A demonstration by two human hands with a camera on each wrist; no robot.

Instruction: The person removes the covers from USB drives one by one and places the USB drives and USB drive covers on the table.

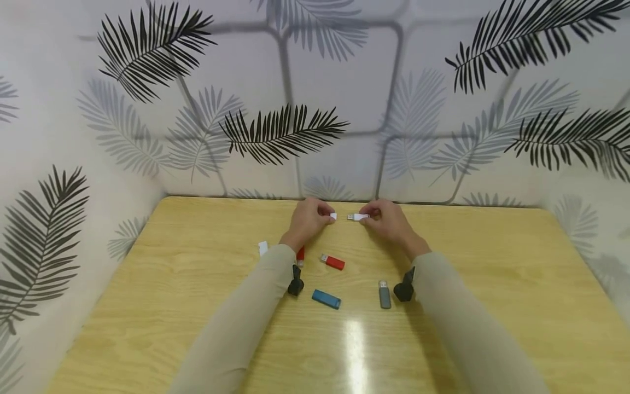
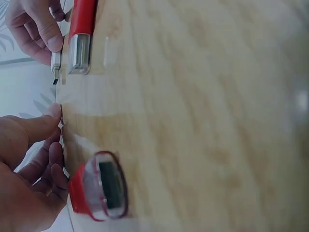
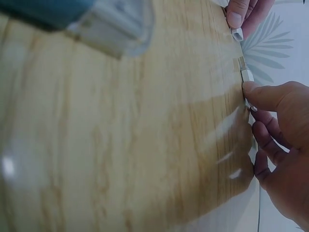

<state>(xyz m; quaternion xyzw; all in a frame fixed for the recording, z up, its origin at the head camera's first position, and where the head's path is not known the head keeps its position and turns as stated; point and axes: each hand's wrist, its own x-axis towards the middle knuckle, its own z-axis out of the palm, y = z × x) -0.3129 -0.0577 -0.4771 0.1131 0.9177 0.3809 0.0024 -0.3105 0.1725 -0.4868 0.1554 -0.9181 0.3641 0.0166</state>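
Note:
At the far edge of the table, my left hand pinches a small white cap between thumb and fingers. Facing it, my right hand grips a white USB stick by its body. The stick's metal connector is bare and points left toward the cap, with a short gap between. In the right wrist view the open end of the cap shows. Nearer me lies a red USB stick, its connector uncovered. Another red USB stick is partly hidden by my left wrist.
A white piece, partly covered by my left sleeve, lies left of that arm. A blue USB stick and a grey one lie between my forearms. A leaf-patterned wall rises behind the wooden table.

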